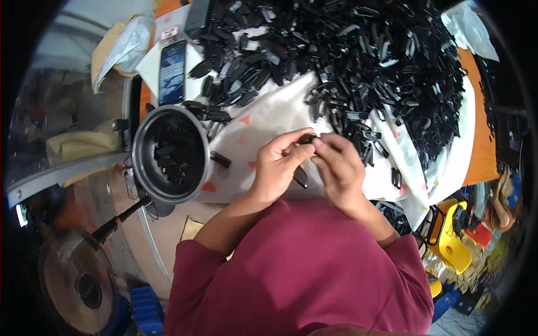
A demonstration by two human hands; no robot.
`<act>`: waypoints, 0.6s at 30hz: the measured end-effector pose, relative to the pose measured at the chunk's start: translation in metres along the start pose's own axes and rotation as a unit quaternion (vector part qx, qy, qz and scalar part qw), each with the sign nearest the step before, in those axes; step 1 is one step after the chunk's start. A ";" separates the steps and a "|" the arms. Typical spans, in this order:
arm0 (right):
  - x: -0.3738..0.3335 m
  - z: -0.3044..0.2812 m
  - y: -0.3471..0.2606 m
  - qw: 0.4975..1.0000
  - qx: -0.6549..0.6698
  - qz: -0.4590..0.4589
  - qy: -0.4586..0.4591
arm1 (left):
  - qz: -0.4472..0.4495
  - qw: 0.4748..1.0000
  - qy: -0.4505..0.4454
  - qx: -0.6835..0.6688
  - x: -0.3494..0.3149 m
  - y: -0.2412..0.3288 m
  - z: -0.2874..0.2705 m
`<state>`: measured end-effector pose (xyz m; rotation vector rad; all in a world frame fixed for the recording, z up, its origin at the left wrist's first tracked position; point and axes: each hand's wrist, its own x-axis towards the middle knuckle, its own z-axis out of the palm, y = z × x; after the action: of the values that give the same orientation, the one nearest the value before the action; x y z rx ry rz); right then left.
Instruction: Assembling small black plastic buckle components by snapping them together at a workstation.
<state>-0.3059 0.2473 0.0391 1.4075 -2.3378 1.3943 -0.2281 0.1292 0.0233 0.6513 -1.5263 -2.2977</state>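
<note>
My left hand [274,165] is closed, its thumb and fingers pinching a small black plastic piece [306,139]. My right hand [341,168] comes up against the same piece from the other side, with thumb and fingertips pressed together on it. Between the two hands, lower down, shows another dark glossy piece [301,178]; I cannot tell whether it lies on the sheet or rests against my left hand. Beyond my hands spreads a large heap of similar black plastic pieces [358,61]. To the left, a round metal pot [205,134] has several black pieces at its bottom.
A white sheet with red triangles [241,143] covers much of the orange table [479,145]. A phone [172,73] lies at the back left. Left of me stands a fan [78,285]. On the right are a yellow chair [453,241] and another person's arm [500,207].
</note>
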 end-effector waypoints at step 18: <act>0.063 0.015 0.081 0.959 -0.262 -0.028 -0.102 | -0.165 0.944 0.165 -0.235 0.058 0.019 -0.052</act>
<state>-0.3964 0.2082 0.0072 1.4780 -2.4989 0.5594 -0.2500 0.0528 0.0121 1.1421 -0.7208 -2.4912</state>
